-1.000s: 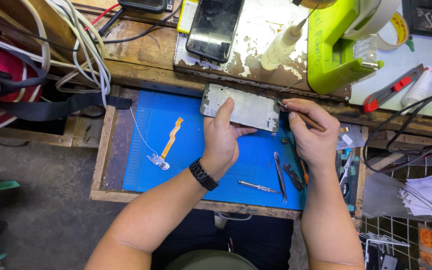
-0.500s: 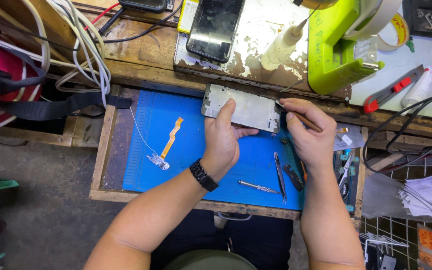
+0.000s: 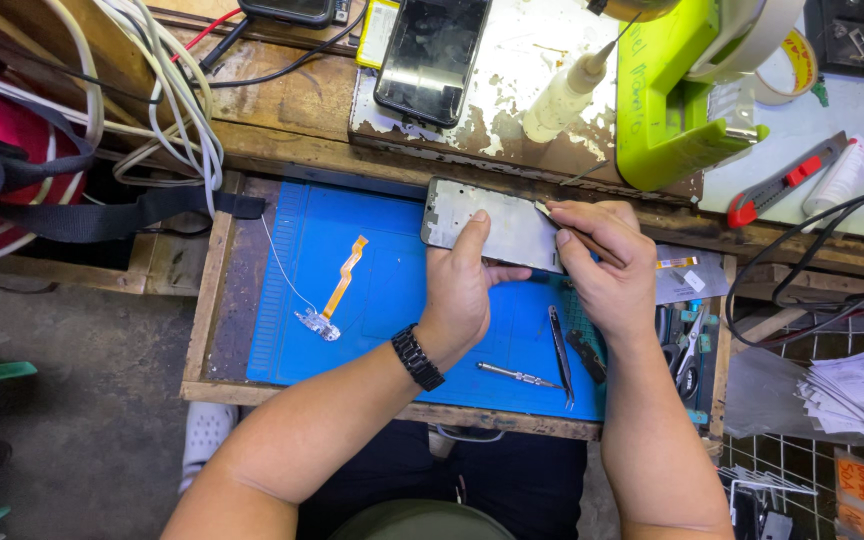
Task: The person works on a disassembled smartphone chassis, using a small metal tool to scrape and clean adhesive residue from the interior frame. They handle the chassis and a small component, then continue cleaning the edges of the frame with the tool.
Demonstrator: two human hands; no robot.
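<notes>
- Head view: left hand [image 3: 462,290] presses phone frame [image 3: 487,225] onto blue mat [image 3: 372,300].
- Right hand [image 3: 602,265] pinches thin tool [image 3: 577,233] at frame edge.
- Risk: tool may slip and gouge the frame.

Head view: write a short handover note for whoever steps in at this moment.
Left hand presses the silver rectangular metal phone frame flat on the blue work mat.
Right hand pinches a thin brown-handled pointed tool, tip at the frame's right edge.
Orange flex ribbon cable lies loose on the mat; black tweezers and a small silver screwdriver lie near the front edge.
Frame looks stripped; edge work in progress.
</notes>
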